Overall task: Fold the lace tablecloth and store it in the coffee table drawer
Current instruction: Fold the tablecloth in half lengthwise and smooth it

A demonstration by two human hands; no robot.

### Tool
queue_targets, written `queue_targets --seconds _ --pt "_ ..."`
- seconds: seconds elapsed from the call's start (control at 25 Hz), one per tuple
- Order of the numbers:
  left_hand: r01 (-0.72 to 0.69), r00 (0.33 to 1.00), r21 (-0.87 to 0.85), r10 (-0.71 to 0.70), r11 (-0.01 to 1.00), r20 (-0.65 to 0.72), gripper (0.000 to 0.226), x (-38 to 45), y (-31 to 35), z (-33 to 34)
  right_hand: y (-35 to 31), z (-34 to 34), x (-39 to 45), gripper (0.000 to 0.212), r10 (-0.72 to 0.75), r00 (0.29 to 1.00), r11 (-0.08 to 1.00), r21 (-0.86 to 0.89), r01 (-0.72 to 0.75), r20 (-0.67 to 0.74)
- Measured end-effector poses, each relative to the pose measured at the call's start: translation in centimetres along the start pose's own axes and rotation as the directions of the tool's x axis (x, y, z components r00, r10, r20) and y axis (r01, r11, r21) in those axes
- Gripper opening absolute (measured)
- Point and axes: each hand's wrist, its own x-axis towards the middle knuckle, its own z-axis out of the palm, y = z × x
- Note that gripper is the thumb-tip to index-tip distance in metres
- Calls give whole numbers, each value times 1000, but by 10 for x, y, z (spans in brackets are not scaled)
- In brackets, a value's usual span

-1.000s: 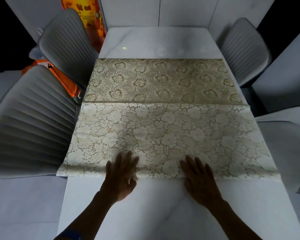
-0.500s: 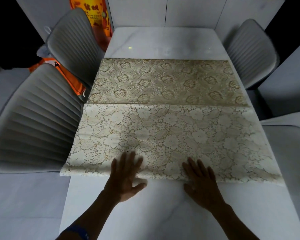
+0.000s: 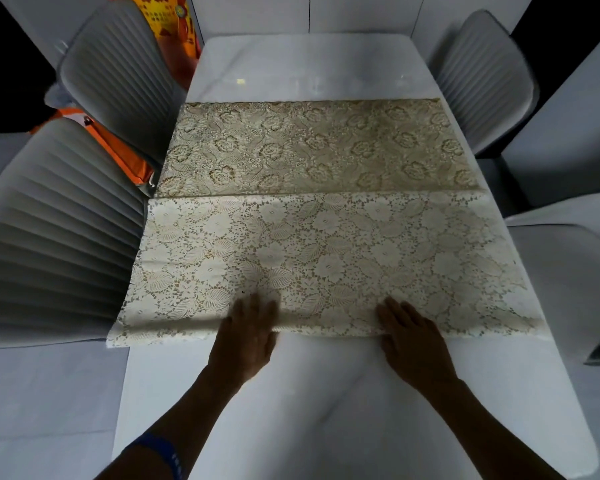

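A long white table (image 3: 326, 410) carries the lace tablecloth (image 3: 326, 244) spread flat across its middle, the near half paler than the gold far half, with grey ribbed chairs (image 3: 49, 244) along both sides. At the cloth's near edge the left hand (image 3: 246, 336) and right hand (image 3: 413, 341) lie open, palms down, fingers on the lace, gripping nothing

Two bare forearms end in the left hand (image 3: 246, 336) and right hand (image 3: 413, 341); a blue band (image 3: 161, 453) with pale lettering circles the left arm
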Motion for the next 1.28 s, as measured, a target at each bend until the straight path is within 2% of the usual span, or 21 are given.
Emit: queue_targets --seconds 0.08,0.16,0.24,0.32,0.44,0.56,0.64,0.72,0.76,0.8,0.88,0.92,0.96,1.08,1.2,1.28 --pt "-11 1000 79 9 997 22 61 1 1 -3 4 2 -7 53 -19 1000 998 -65 18 -23" --pt "10 998 115 -17 993 62 56 4 1 -10 13 1 -9 60 43 998 995 -87 -48 -54" --pt "77 992 60 -82 995 97 53 4 0 -10 22 0 -6 65 99 993 989 -104 -105 -63" --pt "110 988 30 -113 993 110 55 5 -1 -11 28 -2 -1 55 98 992 986 -127 -107 -78" --pt "80 990 75 -88 994 113 58 9 -2 -14 29 -8 3 47 78 993 989 -121 -88 -90" --pt "53 993 -8 -52 999 103 45 8 -8 -23 35 -16 0 45 17 993 987 -155 -35 -116" --pt "-12 999 -119 17 993 40 32 0 -13 -29 39 -22 -7 42 6 1000 985 -172 -11 -27" --pt "-60 998 -146 61 987 -1 20 -16 -13 -39 37 -23 -25 45 61 978 984 -176 -25 201" --pt "-59 997 -140 64 988 35 22 -26 -14 -47 36 -27 -37 47 74 954 985 -172 -24 291" --pt "7 990 -149 15 989 143 24 -37 -14 -61 33 -36 -50 48 74 929 984 -177 -10 362" --pt "144 922 -86 -103 986 373 31 -64 -11 -73 29 -60 -75 48 62 890 985 -171 18 451" --pt "187 890 -80 -135 979 436 33 -74 -9 -78 29 -72 -84 47 64 872 987 -161 17 485" --pt "217 883 -93 -155 972 444 33 -82 -8 -87 28 -83 -90 47 78 860 989 -151 -1 504" --pt "255 899 -121 -189 959 396 30 -85 -10 -116 31 -118 -85 42 112 873 990 -134 -54 474" --pt "318 912 -155 -256 935 321 22 -70 -29 -134 37 -146 -63 35 119 919 989 -131 -74 376" --pt "336 922 -160 -289 928 257 21 -50 -47 -144 39 -162 -41 40 135 951 987 -127 -103 280"
